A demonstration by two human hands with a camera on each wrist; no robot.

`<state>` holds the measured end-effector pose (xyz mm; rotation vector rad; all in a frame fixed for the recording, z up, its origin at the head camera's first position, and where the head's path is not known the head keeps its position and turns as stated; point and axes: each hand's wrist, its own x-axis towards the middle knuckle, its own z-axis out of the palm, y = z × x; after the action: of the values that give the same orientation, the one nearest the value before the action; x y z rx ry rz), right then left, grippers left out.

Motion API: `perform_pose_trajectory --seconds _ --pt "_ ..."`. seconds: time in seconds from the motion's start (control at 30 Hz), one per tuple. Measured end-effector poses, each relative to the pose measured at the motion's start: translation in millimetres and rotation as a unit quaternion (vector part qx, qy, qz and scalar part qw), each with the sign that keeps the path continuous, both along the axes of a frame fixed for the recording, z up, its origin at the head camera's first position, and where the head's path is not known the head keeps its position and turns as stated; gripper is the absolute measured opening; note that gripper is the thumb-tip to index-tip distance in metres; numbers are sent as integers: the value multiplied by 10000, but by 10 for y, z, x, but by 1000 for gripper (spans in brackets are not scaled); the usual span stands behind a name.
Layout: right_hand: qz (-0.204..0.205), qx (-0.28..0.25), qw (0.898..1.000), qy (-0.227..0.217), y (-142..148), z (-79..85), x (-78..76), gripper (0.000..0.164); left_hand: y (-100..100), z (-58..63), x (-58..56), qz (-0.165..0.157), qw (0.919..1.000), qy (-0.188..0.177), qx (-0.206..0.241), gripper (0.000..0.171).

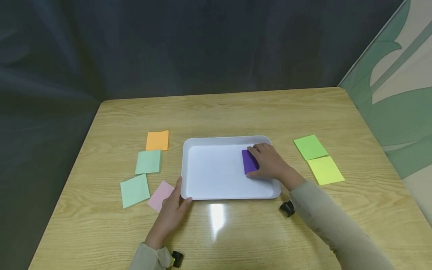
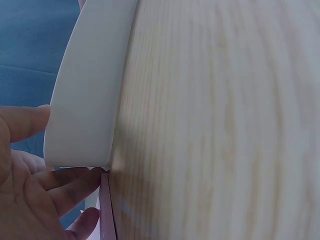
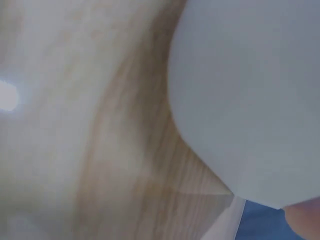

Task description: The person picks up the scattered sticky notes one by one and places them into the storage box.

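Note:
A white rectangular tray lies on the wooden table. My left hand holds its near left corner, thumb on the front side and fingers at the left side. In the left wrist view, that hand's thumb and fingers touch the tray wall. Inside the tray, toward its right end, my right hand grips a purple sticky note pad between thumb and fingers, partly covering it. The right wrist view shows mostly the tray's outer wall, with one fingertip at the lower edge.
Left of the tray lie an orange sticky note, two mint green ones and a pink one beside my left hand. A green note and a yellow note lie to the right. A dark curtain hangs behind the table.

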<state>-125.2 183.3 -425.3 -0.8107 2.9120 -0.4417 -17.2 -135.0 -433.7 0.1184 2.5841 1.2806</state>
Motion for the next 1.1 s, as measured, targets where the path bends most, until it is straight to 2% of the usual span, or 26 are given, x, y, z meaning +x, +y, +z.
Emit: perform_pose_trajectory --seconds 0.1,0.27,0.43,0.73,1.1 --pt "-61 -328 9994 42 20 -1 29 74 -7 0 1 6 10000 -9 9 68" --pt "-196 -1027 9938 383 76 -14 66 54 -15 3 -2 9 10000 32 -2 67" --pt "-479 -1536 9860 440 158 0 100 48 -15 13 -12 -6 10000 69 15 67" --pt "-822 -1741 9795 600 376 -35 193 48 -8 19 -11 -6 10000 11 1 67" --pt "-1776 -1960 9641 252 756 -65 434 48 -4 1 -3 -54 9999 85 39 67"
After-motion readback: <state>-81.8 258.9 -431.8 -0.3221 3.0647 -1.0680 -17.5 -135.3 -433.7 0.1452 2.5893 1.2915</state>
